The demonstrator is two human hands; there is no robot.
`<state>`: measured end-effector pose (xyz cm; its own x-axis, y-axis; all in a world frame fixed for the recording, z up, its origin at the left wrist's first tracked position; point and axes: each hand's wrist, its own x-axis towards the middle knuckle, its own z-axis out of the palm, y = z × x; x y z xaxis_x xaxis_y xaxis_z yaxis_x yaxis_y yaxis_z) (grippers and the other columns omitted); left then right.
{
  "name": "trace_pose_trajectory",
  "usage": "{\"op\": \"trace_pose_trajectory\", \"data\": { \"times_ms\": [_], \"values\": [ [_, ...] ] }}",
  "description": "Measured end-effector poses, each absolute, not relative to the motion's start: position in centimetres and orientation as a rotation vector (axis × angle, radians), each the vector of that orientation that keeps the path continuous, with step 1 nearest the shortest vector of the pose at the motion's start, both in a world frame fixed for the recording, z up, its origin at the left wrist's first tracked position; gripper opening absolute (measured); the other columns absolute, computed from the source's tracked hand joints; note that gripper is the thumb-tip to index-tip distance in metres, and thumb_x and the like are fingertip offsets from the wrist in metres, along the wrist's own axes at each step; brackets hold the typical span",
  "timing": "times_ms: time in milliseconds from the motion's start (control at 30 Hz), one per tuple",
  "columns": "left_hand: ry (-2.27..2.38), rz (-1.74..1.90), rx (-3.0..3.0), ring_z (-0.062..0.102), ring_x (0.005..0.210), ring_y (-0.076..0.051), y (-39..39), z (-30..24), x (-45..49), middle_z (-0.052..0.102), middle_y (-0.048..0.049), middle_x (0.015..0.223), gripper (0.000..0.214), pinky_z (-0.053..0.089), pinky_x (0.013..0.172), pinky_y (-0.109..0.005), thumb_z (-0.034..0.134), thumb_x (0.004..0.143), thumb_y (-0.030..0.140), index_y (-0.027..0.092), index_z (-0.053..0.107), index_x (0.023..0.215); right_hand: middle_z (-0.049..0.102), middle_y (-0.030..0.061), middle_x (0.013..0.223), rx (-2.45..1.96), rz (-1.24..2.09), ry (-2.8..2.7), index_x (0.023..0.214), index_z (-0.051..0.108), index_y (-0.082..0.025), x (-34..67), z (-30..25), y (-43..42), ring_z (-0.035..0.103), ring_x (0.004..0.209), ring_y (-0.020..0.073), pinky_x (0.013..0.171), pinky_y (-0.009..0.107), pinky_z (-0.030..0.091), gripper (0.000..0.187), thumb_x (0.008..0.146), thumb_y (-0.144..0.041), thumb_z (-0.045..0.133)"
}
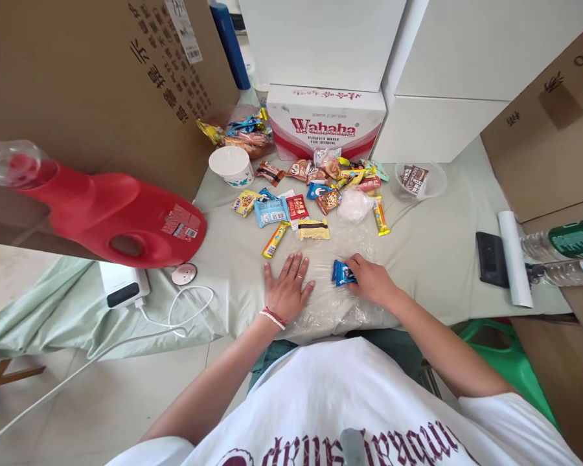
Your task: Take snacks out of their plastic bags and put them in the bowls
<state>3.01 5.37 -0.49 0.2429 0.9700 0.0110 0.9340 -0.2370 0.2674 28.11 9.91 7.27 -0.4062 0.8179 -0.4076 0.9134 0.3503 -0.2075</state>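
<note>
the cloth-draped worktop [432, 259] is carrying everything here, with a brown carton [78, 84] looming at its left end. a red jug [121, 213] is standing beside that carton, and a white-and-red wahaha box [326, 123] is standing at the back. clear plastic [320, 320] is lying crumpled under and around the hands, and loose wrapped snacks [272, 212] are lying scattered between it and the box.

the left hand [290, 285] is resting palm down with its grip spread, seemingly weighing on the plastic. the right hand [372, 278] is bending its fingers inward, its grip pinching a blue packet [341, 273] just above the plastic or against it; which of the two, the view is not making clear.

the plastic is looking like the main source of trouble: being thin and loose, it could be bunching or sliding if the left hand were lifting or dragging. a yellow stick packet [275, 239] is lying just beyond the left fingertips, so a careless sweep could be knocking it aside. the white cable [189, 301] is looping left of the left wrist, and a wide swing could be snagging it. the packet itself could be slipping, since only the fingers seem to be holding its slick wrapper.

the blue packet is lying to the right of the left hand, showing a small, bright, glossy wrapper with pale marks; the fingers are hiding its right side, so whether it is one packet or two is being left unclear.
</note>
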Motion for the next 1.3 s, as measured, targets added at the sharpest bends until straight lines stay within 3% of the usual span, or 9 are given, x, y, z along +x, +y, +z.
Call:
{"op": "trace_pose_trajectory", "data": {
  "times_ms": [367,500,667,833,1067,1233,1300],
  "values": [
    [1.809,0.233,2.299,0.030,0.158,-0.034,5.4,-0.5,3.2,0.032,-0.0144,0.169,0.063,-0.003,0.122,-0.076,0.039,0.104,0.047,0.026,0.032,0.164,0.063,0.0107,0.125,1.430,-0.544,2.422,0.122,0.062,-0.019,26.7,10.0,11.7,0.069,0.097,0.0249,0.071,0.030,0.043,0.035,0.089,-0.029,0.065],
    [1.816,0.244,2.316,0.031,0.157,-0.034,5.3,-0.5,3.2,0.033,-0.0144,0.168,0.063,-0.005,0.122,-0.075,0.039,0.105,0.047,0.025,0.033,0.163,0.061,0.0111,0.132,1.417,-0.544,2.430,0.135,0.057,-0.020,25.1,8.6,11.5,0.070,0.103,0.0261,0.075,0.031,0.047,0.047,0.091,-0.032,0.067],
    [1.835,0.210,2.354,0.030,0.158,-0.035,5.3,-0.3,3.2,0.033,-0.0129,0.169,0.063,0.004,0.123,-0.076,0.037,0.104,0.048,0.026,0.034,0.163,0.054,0.0149,0.147,1.519,-0.533,2.467,0.154,0.040,-0.019,24.9,7.7,10.5,0.067,0.114,0.0272,0.083,0.032,0.050,0.071,0.092,-0.041,0.069],
    [1.844,0.160,2.357,0.029,0.158,-0.034,5.4,-0.2,3.2,0.028,-0.0107,0.170,0.062,0.005,0.122,-0.077,0.034,0.105,0.048,0.027,0.034,0.163,0.062,0.0125,0.133,1.426,-0.523,2.497,0.139,0.054,-0.020,25.2,7.7,10.5,0.064,0.115,0.0278,0.086,0.033,0.050,0.050,0.091,-0.031,0.066],
    [1.822,0.173,2.354,0.028,0.158,-0.034,5.4,-0.2,3.2,0.027,-0.0112,0.171,0.062,0.003,0.121,-0.079,0.033,0.106,0.049,0.026,0.034,0.163,0.064,0.0123,0.126,1.416,-0.459,2.523,0.135,0.056,-0.021,25.0,8.7,10.9,0.066,0.109,0.0272,0.081,0.032,0.050,0.045,0.091,-0.025,0.064],
    [1.821,0.201,2.362,0.030,0.157,-0.035,5.4,-0.1,3.3,0.030,-0.0122,0.170,0.061,0.004,0.120,-0.080,0.035,0.105,0.048,0.027,0.035,0.162,0.055,0.0180,0.144,1.361,-0.663,2.533,0.151,0.043,-0.016,24.3,7.0,11.3,0.064,0.118,0.0278,0.092,0.033,0.049,0.070,0.087,-0.019,0.071],
    [1.813,0.209,2.361,0.031,0.157,-0.036,5.4,-0.1,3.3,0.030,-0.0127,0.170,0.061,0.005,0.120,-0.080,0.036,0.105,0.048,0.027,0.036,0.162,0.055,0.0189,0.144,1.385,-0.772,2.519,0.152,0.042,-0.012,25.1,6.6,11.5,0.064,0.120,0.0263,0.097,0.032,0.047,0.070,0.087,-0.014,0.070]
  ]
}}
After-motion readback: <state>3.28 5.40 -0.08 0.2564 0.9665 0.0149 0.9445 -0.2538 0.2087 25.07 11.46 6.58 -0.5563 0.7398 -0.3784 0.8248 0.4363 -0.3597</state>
